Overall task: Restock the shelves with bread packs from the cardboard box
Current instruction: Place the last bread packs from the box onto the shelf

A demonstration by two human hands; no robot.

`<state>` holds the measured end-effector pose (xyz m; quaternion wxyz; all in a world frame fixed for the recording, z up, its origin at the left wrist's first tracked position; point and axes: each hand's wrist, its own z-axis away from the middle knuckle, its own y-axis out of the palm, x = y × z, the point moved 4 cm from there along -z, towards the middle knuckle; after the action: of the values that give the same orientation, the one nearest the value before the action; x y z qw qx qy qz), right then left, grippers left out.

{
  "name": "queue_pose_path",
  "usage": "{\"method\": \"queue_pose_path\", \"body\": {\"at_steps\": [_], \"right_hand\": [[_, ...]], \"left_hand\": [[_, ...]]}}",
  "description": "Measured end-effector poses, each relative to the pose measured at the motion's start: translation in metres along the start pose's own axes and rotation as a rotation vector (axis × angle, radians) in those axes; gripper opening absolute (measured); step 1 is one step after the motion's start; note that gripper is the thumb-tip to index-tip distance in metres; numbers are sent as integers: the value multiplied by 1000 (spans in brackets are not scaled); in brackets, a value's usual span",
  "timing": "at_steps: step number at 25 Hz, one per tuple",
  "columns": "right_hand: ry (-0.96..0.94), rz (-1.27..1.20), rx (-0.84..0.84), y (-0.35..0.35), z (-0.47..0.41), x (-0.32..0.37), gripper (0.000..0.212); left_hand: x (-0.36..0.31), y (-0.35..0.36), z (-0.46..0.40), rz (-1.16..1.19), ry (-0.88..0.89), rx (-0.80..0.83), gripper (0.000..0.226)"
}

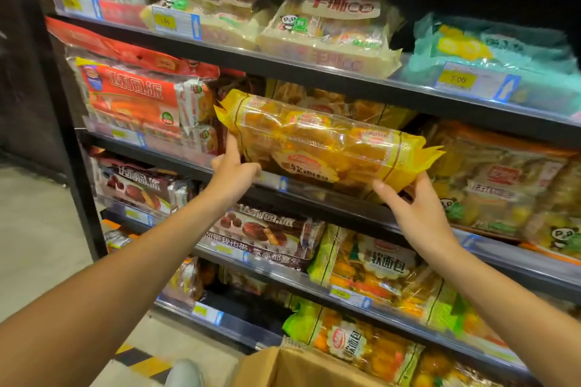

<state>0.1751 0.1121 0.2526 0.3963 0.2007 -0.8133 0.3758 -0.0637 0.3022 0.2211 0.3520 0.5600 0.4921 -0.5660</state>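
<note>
Both hands hold one yellow bread pack [327,144] by its ends, left hand [232,166] and right hand [412,207] keeping it level, likely to slide onto the shelf [314,201] just beyond them. The box [301,367] sits below.

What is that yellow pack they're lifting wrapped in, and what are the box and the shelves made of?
Yellow bread pack: thin, glossy clear plastic film, judging by its glare, wrinkles and the buns showing through. Box: plain brown matte cardboard with a folded flap. Shelf edge: dark, smooth and rigid, probably painted metal, with clear plastic price-tag strips.
</note>
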Motion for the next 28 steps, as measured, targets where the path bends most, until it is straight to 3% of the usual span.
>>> {"method": "queue_pose_path", "body": {"at_steps": [2, 4, 7, 11, 13, 14, 16, 19, 20, 21, 23, 25, 28], "right_hand": [[2, -7, -68, -4, -10, 1, 33], [23, 0, -99, -6, -25, 1, 31], [136, 69, -96, -6, -59, -6, 60], [262, 58, -45, -5, -98, -12, 45], [257, 114, -85, -5, -93, -16, 53], [188, 157, -154, -6, -81, -17, 62], [-185, 232, -251, -6, -47, -6, 78], [-846, 791, -68, 9, -25, 6, 77], [-898, 984, -22, 11, -33, 0, 75], [-833, 1098, -11, 12, -44, -6, 76], [-620, 1156, -1, 17, -62, -9, 80], [-575, 1212, 17, 23, -71, -16, 86], [-568, 1280, 16, 22, -79, -21, 96]], "left_hand": [[-1, 1, -6, 61, 78, -32, 94], [-3, 7, -9, 129, 114, -52, 94], [-10, 19, -18, 97, 184, -33, 88], [-11, 33, -36, -459, 159, 134, 85], [-13, 38, -40, -657, 118, 146, 88], [-13, 39, -41, -718, 117, 122, 88], [-14, 41, -39, -775, 122, 101, 91], [-5, 43, -38, -793, 110, 86, 94], [-4, 45, -37, -836, 134, 55, 90], [-4, 46, -35, -903, 211, -6, 83], [-12, 44, -28, -1078, 526, -158, 68], [-27, 53, -24, -1201, 777, -150, 68], [-41, 73, -43, -1396, 715, -51, 86]]}}
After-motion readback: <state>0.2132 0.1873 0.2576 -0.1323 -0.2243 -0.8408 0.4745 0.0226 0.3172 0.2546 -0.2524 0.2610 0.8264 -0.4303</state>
